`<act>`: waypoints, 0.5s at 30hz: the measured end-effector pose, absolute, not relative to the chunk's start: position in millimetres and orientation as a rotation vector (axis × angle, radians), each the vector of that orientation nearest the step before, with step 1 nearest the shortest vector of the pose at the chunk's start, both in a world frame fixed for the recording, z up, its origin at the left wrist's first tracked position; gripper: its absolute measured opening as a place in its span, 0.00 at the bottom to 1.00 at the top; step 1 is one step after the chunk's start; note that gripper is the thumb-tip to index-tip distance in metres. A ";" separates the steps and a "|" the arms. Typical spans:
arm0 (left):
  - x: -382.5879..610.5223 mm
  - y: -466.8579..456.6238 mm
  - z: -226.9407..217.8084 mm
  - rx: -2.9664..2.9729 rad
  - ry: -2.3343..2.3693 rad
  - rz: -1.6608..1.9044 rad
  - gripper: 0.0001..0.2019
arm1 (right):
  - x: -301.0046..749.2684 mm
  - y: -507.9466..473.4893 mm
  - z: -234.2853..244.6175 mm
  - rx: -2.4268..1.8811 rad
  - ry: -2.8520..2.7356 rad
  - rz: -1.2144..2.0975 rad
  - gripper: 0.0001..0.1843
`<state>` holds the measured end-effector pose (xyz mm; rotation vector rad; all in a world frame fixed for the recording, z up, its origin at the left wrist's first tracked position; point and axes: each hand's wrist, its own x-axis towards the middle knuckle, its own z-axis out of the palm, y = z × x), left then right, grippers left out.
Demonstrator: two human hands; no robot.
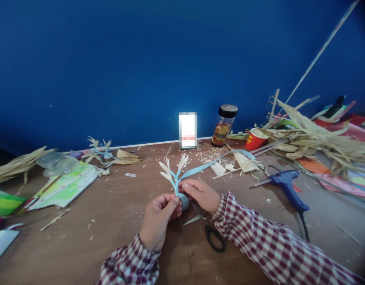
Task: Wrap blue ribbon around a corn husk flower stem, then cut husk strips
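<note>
A small spray of pale corn-husk flowers (167, 168) on stems wrapped in light-blue tape stands upright between my hands. My left hand (158, 215) is closed, pinching the lower stem beside a grey-blue tape roll (184, 202). My right hand (203, 194) is closed too, its fingertips at the stem where the light-blue tape strip (200, 168) runs off to the upper right. What exactly sits between the right fingertips is partly hidden. Below the right wrist lie scissors with a black handle (215, 238), their blades partly covered.
A blue glue gun (288, 188) lies right, its cord trailing forward. Behind stand a black-lidded jar (224, 126), a red paper cup (256, 139) and piled corn husks (313, 138). Left are a painted sheet (63, 184) and another flower spray (103, 152). Husk scraps litter the table.
</note>
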<state>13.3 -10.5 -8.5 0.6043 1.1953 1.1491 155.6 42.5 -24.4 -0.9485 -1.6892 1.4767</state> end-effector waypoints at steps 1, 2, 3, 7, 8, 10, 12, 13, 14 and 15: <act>12.8 -10.4 -8.5 0.601 1.190 1.156 0.11 | 156.0 42.4 -23.3 -0.947 -1.728 1.459 0.18; 12.5 -10.4 -8.4 0.598 1.187 1.159 0.11 | 156.4 42.2 -21.8 -0.941 -1.782 1.428 0.18; 12.2 -10.3 -8.2 0.595 1.187 1.162 0.11 | 157.0 41.9 -20.0 -0.931 -1.840 1.389 0.18; 12.1 -10.1 -7.4 0.586 1.203 1.161 0.11 | 159.9 42.2 -14.0 -0.944 -1.957 1.322 0.16; 12.1 -10.1 -7.5 0.588 1.204 1.160 0.11 | 160.6 42.7 -13.5 -0.955 -1.957 1.321 0.15; 11.8 -9.8 -8.0 0.594 1.200 1.158 0.11 | 161.1 43.6 -14.0 -0.960 -1.936 1.340 0.13; 11.1 -9.5 -8.8 0.603 1.194 1.156 0.11 | 160.4 44.1 -16.1 -0.943 -1.859 1.433 0.12; 10.8 -9.3 -9.2 0.609 1.190 1.154 0.11 | 159.5 43.9 -17.3 -0.933 -1.788 1.511 0.13; 10.4 -9.1 -9.5 0.615 1.187 1.151 0.11 | 158.4 43.5 -18.6 -0.926 -1.695 1.601 0.14; 10.1 -9.0 -9.7 0.622 1.186 1.145 0.10 | 157.1 42.8 -19.6 -0.924 -1.591 1.691 0.14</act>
